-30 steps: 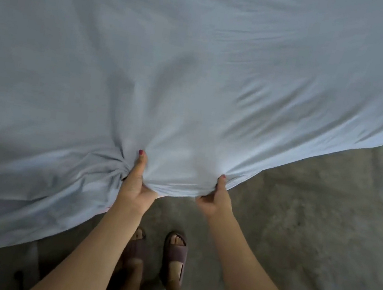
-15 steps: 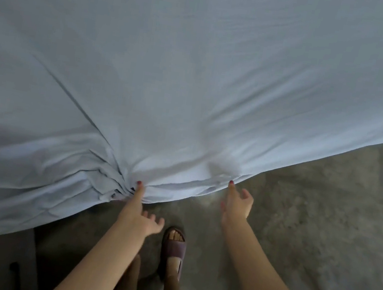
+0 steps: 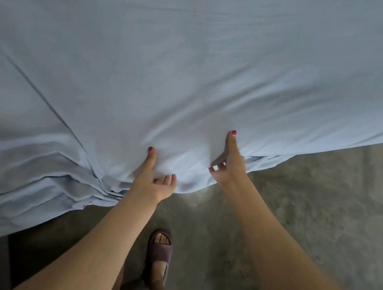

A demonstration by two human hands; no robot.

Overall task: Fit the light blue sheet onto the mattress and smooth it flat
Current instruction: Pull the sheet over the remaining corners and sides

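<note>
Across the bed the light blue cotton sheet [image 3: 198, 59] lies mostly flat; near-edge bunching remains, left hand [image 3: 155, 179] and right hand [image 3: 228, 165] touching it, fingers loose.

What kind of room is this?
Probably a bedroom, at a bed's corner: a light blue sheet stretched over a mattress, a bare grey floor, and a slippered foot standing beside it.

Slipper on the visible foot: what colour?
Dusty mauve-purple slipper, plain with no pattern, open at the toe. Head view, bottom centre, on the grey floor.
</note>
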